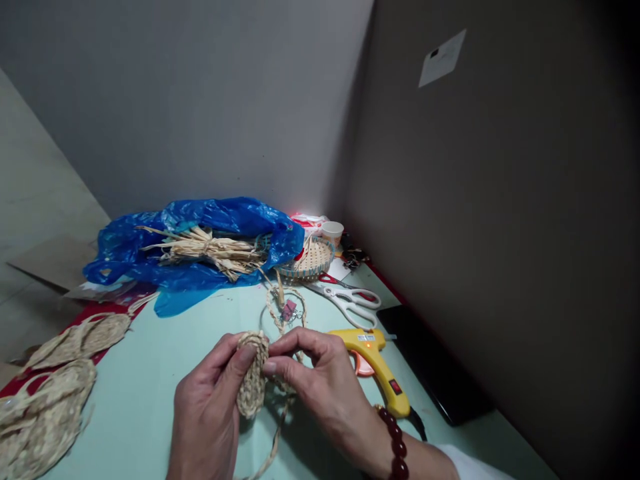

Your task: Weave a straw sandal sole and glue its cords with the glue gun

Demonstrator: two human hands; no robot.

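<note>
My left hand (205, 407) is closed around a small oval coil of braided straw (251, 390), its thumb pressed on the front near the top. The coil stands upright above the table, its braided rows running lengthwise. From the right, my right hand (330, 380) pinches the straw braid at the coil's edge between thumb and forefinger. A loose length of the braid (275, 450) trails down toward the near table edge. More braided cord (271, 303) loops on the table beyond my hands. Beside my right hand lies a yellow glue gun (384, 373) with an orange trigger.
Behind are a blue plastic bag (125, 243) holding a dried straw bundle (215, 250), a woven basket (313, 259) and a paper cup (333, 231). White-handled scissors (350, 303) and a black flat device (435, 367) lie right. Woven straw pieces (55, 413) lie left. Walls enclose the back and right.
</note>
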